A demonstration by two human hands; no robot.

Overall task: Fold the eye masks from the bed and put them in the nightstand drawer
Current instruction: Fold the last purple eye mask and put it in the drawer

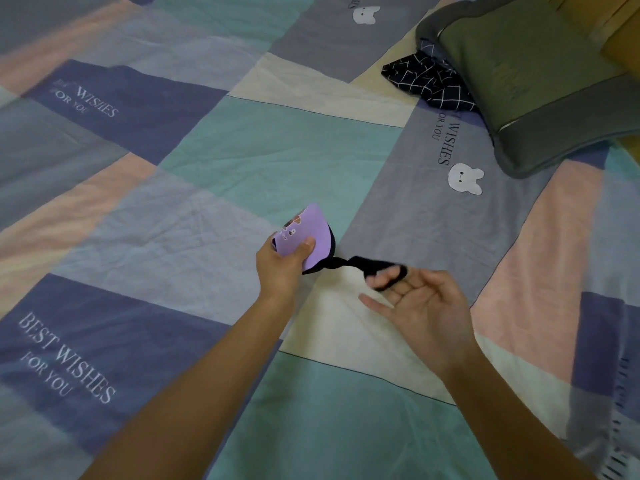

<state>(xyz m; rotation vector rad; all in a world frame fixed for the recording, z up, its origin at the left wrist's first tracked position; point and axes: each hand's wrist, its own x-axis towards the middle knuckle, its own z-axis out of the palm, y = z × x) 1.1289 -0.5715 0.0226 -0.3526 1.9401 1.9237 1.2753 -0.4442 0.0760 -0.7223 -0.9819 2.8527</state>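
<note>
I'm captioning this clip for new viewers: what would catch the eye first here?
At centre, the left hand grips a folded purple fabric eye mask, while the right hand has its black elastic strap looped over its fingers. Both hover over the pastel patchwork bedsheet; a green pillow lies at upper right.

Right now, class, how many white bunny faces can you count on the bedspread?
2. One bunny lies right of centre, near the pillow; another bunny sits at the top edge. The pillow, dark cloth or arms may hide more.
</note>
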